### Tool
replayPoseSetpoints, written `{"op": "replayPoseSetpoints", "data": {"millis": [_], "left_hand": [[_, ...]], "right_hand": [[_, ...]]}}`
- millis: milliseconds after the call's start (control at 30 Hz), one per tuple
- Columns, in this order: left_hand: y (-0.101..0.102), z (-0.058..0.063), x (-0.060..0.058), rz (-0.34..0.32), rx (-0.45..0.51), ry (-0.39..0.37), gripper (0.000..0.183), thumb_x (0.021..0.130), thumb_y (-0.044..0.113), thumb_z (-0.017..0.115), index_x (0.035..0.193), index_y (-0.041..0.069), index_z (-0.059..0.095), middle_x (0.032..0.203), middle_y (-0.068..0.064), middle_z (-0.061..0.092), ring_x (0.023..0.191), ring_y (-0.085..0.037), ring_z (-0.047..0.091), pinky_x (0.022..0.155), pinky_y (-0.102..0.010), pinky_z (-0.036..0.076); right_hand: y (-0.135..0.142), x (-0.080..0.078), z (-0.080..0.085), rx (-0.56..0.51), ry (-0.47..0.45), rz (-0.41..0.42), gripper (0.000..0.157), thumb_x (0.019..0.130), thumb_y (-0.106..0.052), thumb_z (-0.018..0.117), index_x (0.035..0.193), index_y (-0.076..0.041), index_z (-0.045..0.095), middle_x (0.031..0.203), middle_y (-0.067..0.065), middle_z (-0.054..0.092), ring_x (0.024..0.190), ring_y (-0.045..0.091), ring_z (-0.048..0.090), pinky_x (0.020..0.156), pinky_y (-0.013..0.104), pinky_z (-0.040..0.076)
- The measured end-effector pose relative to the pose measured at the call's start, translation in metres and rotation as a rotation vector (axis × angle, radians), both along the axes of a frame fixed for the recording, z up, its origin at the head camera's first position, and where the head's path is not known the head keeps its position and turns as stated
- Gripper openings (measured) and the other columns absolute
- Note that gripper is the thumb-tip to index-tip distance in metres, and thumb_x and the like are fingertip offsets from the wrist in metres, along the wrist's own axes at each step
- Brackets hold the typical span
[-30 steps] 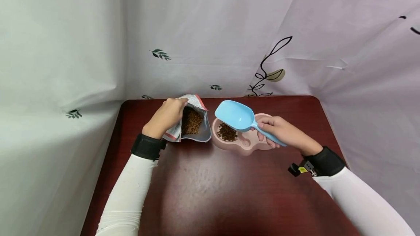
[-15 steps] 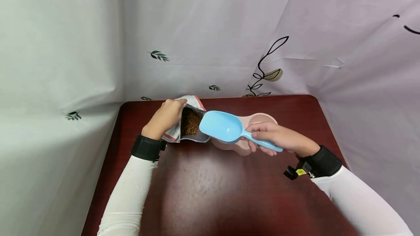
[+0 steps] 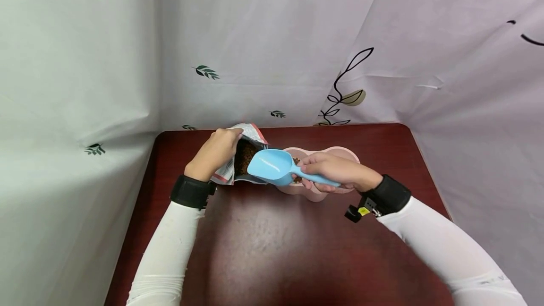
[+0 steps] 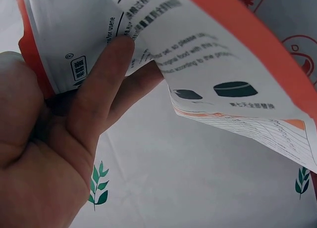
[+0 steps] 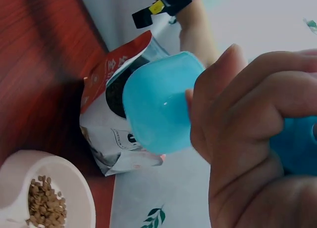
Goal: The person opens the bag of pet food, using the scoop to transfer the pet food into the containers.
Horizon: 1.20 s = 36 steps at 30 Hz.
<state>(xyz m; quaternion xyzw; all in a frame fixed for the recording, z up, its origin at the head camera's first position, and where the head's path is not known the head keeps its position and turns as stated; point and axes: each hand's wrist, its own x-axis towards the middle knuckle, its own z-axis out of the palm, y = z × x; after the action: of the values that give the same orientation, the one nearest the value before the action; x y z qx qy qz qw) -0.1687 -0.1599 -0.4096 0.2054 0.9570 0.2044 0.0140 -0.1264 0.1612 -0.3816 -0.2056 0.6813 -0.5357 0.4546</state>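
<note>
My right hand (image 3: 333, 170) grips the handle of a light blue scoop (image 3: 271, 165), whose bowl shows no food in it and overlaps the mouth of a pet food bag (image 5: 101, 129). Brown kibble (image 3: 243, 155) fills part of the bag, seen through its spread opening. My left hand (image 3: 216, 152) pinches the bag's upper left edge, its thumb and fingers on either side of the printed film in the left wrist view. Right of the bag stands a pink double bowl (image 3: 314, 195), partly hidden under my right hand. Kibble (image 5: 47, 203) lies in its left hollow.
Bag and bowl stand near the back of a dark red table (image 3: 272, 249). Pale cloth (image 3: 276, 51) with leaf prints hangs behind and at both sides. A black band with a small camera (image 3: 361, 211) sits on my right wrist.
The scoop has moved left and a little down, from over the pink bowl to the bag's mouth. My right arm has swung left with it; my left hand stays on the bag.
</note>
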Motion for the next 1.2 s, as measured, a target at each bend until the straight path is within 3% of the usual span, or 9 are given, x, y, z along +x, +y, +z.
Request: {"op": "replayPoseSetpoints", "data": {"millis": [133,333,433,633,900,1067,1200], "left_hand": [[0.001,0.0,0.0,-0.008,-0.024,0.019,0.018,0.107,0.005,0.052,0.097,0.004,0.066,0.07,-0.008,0.057,0.071,-0.02,0.06,0.064,-0.036,0.046],[0.005,0.001,0.003,-0.017,-0.055,0.064,0.015,0.105,0.004,0.055,0.096,0.003,0.066,0.078,-0.012,0.065,0.079,-0.025,0.069,0.068,-0.04,0.054],[0.007,0.001,0.004,-0.019,-0.061,0.073,0.014,0.105,0.004,0.055,0.096,0.002,0.066,0.081,-0.013,0.067,0.081,-0.026,0.07,0.07,-0.041,0.057],[0.008,0.001,0.006,-0.021,-0.085,0.077,0.016,0.106,0.004,0.053,0.095,0.003,0.065,0.085,-0.014,0.067,0.082,-0.028,0.07,0.073,-0.043,0.059],[0.009,0.002,0.006,-0.028,-0.08,0.067,0.015,0.106,0.005,0.052,0.098,0.003,0.065,0.086,-0.013,0.066,0.082,-0.027,0.069,0.075,-0.042,0.06],[0.011,0.002,0.007,-0.033,-0.08,0.059,0.017,0.106,0.004,0.051,0.096,0.004,0.065,0.081,-0.008,0.061,0.077,-0.023,0.064,0.07,-0.037,0.057],[0.01,0.003,0.008,-0.032,-0.082,0.074,0.017,0.106,0.005,0.052,0.095,0.004,0.065,0.081,-0.009,0.061,0.077,-0.023,0.065,0.071,-0.037,0.057]], "right_hand": [[-0.019,-0.007,0.006,0.084,-0.003,-0.005,0.031,0.11,-0.016,0.04,0.096,0.004,0.06,0.074,0.003,0.056,0.043,0.008,0.038,0.043,0.023,0.032],[-0.047,-0.017,0.011,0.144,-0.037,-0.015,0.029,0.108,-0.011,0.034,0.099,0.001,0.059,0.07,0.002,0.056,0.043,0.008,0.039,0.043,0.024,0.034],[-0.058,-0.021,0.006,0.167,-0.042,-0.024,0.028,0.107,-0.009,0.034,0.101,0.003,0.058,0.07,0.003,0.055,0.044,0.008,0.038,0.045,0.024,0.034],[-0.077,-0.025,-0.009,0.223,-0.041,-0.074,0.031,0.103,-0.01,0.035,0.086,0.002,0.059,0.068,0.004,0.054,0.044,0.008,0.037,0.044,0.022,0.035],[-0.091,-0.032,-0.021,0.304,-0.063,-0.103,0.032,0.101,-0.013,0.036,0.101,0.007,0.062,0.06,0.0,0.05,0.041,0.009,0.037,0.041,0.026,0.029],[-0.097,-0.038,-0.029,0.299,-0.098,-0.109,0.028,0.102,-0.013,0.037,0.094,0.001,0.06,0.062,-0.001,0.049,0.044,0.009,0.036,0.043,0.028,0.028],[-0.1,-0.036,-0.034,0.26,-0.139,-0.139,0.025,0.098,-0.011,0.038,0.09,0.0,0.058,0.063,-0.001,0.051,0.044,0.008,0.036,0.043,0.023,0.028]]}}
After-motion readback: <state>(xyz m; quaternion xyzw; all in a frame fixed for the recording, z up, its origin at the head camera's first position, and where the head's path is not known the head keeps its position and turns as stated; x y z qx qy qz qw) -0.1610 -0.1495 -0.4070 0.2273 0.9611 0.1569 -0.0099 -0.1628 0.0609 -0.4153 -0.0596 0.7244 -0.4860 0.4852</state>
